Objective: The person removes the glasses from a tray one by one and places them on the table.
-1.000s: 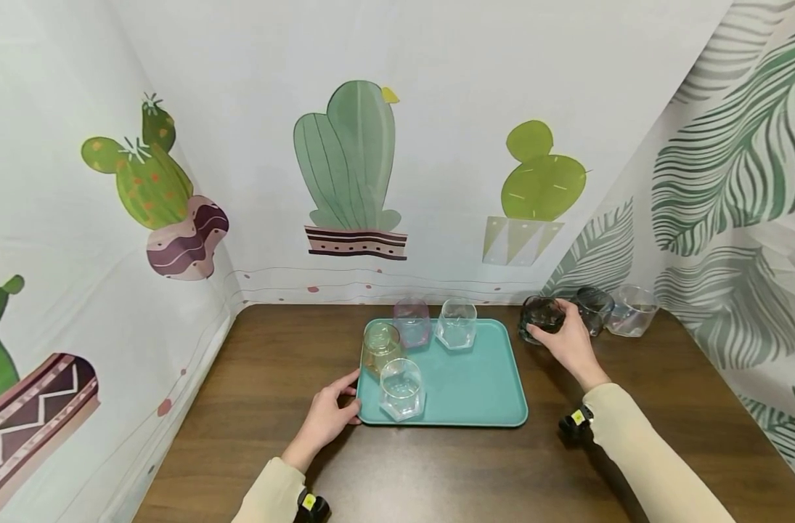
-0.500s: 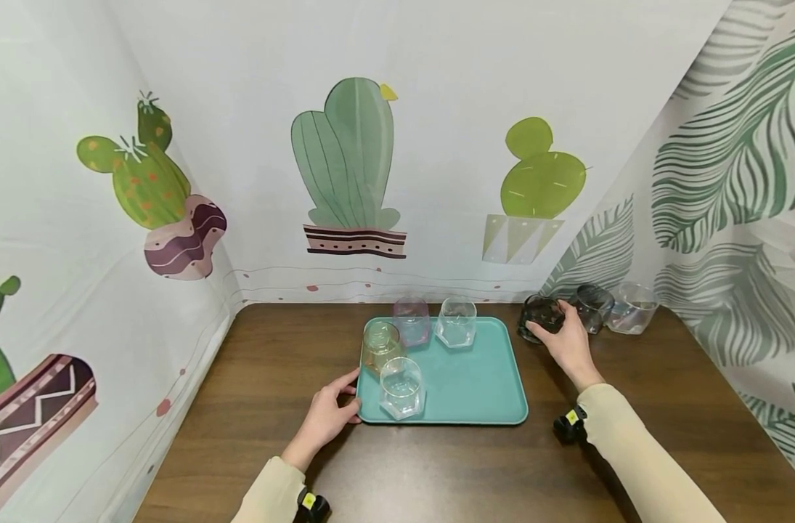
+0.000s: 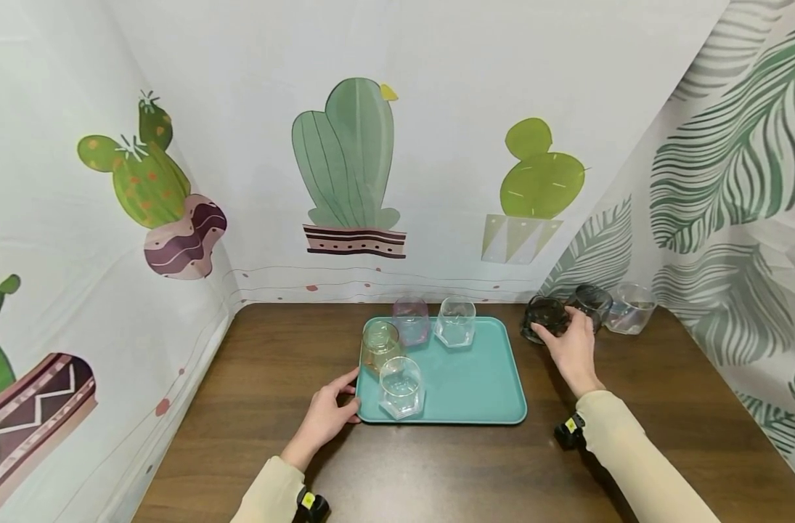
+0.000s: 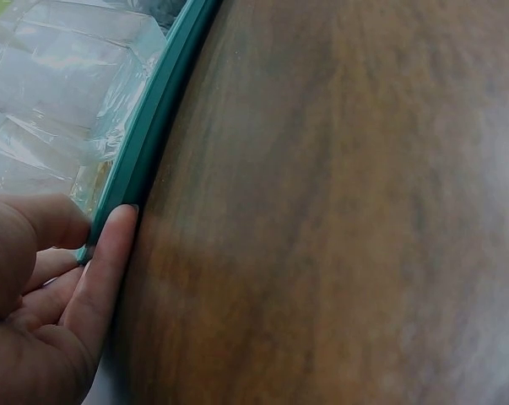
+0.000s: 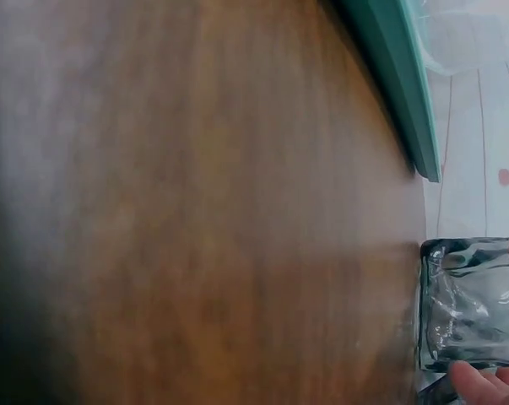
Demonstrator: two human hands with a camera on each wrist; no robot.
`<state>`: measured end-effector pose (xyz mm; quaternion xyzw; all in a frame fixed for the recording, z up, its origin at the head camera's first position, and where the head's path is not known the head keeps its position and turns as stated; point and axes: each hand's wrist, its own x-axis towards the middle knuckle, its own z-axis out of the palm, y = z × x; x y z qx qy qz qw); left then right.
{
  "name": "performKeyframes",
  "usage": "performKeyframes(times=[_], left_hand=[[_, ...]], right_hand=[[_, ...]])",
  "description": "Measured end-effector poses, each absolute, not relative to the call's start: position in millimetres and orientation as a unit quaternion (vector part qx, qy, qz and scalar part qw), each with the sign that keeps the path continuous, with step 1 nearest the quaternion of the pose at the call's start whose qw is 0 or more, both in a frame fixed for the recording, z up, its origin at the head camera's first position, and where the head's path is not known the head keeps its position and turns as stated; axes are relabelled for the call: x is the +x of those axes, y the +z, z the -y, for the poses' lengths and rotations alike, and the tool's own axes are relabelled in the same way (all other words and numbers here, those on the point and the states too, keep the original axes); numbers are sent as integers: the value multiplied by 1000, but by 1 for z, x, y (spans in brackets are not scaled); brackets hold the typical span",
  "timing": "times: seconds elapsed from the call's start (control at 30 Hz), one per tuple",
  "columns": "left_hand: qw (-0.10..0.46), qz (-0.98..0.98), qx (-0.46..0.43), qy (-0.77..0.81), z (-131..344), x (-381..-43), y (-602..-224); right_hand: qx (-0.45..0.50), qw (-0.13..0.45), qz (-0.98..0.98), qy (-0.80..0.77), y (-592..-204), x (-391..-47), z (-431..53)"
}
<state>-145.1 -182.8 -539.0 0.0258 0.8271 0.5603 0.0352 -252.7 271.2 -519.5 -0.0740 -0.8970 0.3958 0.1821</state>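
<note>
Right hand (image 3: 570, 350): fingers hold a dark glass (image 3: 542, 312), which sits between thumb and fingers | Glass place: far right of the wooden surface (image 3: 436, 472), right of the teal tray (image 3: 472, 385), just left of another smoky glass (image 3: 593, 296) | Left hand (image 3: 327, 414): fingers pinch the tray's left edge, beside a clear glass (image 3: 401, 392).

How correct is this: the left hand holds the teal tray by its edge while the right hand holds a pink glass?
Wrong colour: the head view shows the right hand holding a dark glass. The left hand holds the teal tray by its edge.
</note>
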Motion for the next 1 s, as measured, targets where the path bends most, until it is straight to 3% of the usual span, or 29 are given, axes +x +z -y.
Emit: performKeyframes(times=[0.2, 1.0], left_hand=[[34, -829, 25, 557, 183, -146, -539], [37, -827, 25, 560, 183, -145, -537]], right_hand=[[-84, 202, 894, 391, -521, -252, -272], [-133, 186, 886, 403, -518, -253, -271]])
